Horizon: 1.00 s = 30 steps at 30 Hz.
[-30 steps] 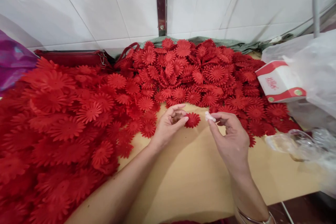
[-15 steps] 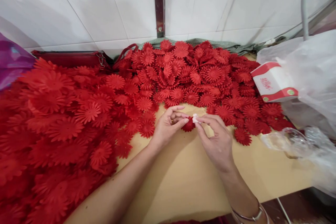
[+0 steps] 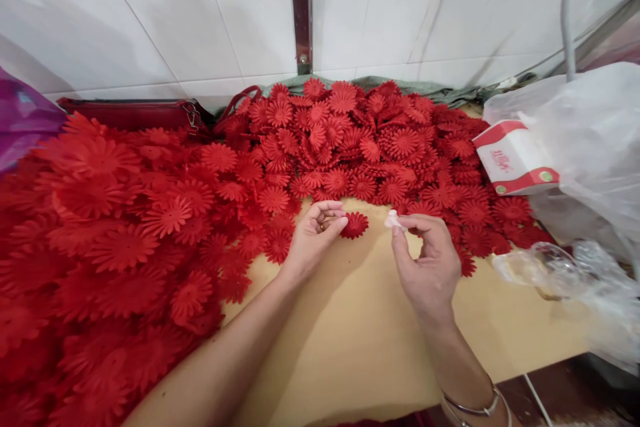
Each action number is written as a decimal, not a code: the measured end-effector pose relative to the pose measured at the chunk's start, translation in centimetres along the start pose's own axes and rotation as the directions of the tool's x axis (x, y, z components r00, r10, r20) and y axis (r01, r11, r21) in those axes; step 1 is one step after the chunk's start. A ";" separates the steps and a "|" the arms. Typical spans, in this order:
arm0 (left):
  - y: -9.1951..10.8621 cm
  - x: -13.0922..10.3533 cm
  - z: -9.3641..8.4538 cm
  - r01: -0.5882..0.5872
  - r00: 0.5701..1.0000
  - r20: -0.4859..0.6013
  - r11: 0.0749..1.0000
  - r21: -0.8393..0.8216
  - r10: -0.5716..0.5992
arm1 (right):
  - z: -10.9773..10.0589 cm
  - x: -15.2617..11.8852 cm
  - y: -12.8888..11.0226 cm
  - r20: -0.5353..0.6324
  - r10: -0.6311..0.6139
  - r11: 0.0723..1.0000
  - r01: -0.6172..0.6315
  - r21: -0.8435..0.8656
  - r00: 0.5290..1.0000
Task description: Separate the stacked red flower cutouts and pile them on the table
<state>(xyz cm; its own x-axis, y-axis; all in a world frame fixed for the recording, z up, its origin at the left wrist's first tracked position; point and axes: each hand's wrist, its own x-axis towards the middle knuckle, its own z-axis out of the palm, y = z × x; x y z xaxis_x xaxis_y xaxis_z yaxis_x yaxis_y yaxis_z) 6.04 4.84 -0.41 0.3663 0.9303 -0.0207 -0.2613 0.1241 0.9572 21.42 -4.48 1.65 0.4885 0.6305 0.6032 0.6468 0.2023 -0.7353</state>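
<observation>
Between thumb and fingers, my left hand (image 3: 316,235) pinches the edge of a small dark red flower (image 3: 356,225), which faces up above the tan table (image 3: 340,340). To its right, my right hand (image 3: 427,257) is closed on a small crumpled white piece (image 3: 393,220), held at the thumb and fingertips. A gap separates the white piece from the flower. Heaps of red flower shapes (image 3: 125,243) lie at the left, and more are piled (image 3: 350,137) behind both hands.
A red and white box (image 3: 515,159) leans by a white plastic bag (image 3: 595,127) at the right. Clear crumpled plastic (image 3: 565,270) lies at the right table edge. A dark red purse (image 3: 135,112) rests against the tiled wall (image 3: 240,7), near purple plastic (image 3: 25,120).
My right hand has moved right with the white piece, away from the flower. My left hand has shifted slightly left with the flower. The view has also shifted a little.
</observation>
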 end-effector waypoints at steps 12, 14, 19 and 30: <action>0.7 -0.2 0.2 0.044 0.997 0.074 0.994 -0.102 -0.037 | 0.7 -0.2 -0.7 0.204 -0.095 0.995 0.087 0.047 0.974; 0.7 -0.1 0.2 0.060 0.998 0.010 0.986 -0.153 -0.059 | 0.6 -0.2 -0.8 0.110 -0.114 0.993 0.112 0.027 0.987; 0.7 -0.1 0.2 0.101 0.995 0.012 0.965 -0.241 -0.101 | 0.9 -0.4 -1.0 0.232 -0.169 0.985 0.162 0.052 0.958; 0.8 -0.2 0.4 0.131 0.990 0.102 0.929 -0.347 -0.102 | 1.6 -1.1 -1.4 0.341 -0.329 0.937 0.348 0.005 0.881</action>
<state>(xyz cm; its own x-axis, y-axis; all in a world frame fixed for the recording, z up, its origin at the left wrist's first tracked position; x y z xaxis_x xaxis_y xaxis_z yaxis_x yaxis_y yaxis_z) 6.13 4.61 0.45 0.4805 0.8726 -0.0881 -0.5046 0.3572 0.7860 18.99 -4.25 1.52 0.0180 0.7442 0.6677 0.7738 0.4126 -0.4807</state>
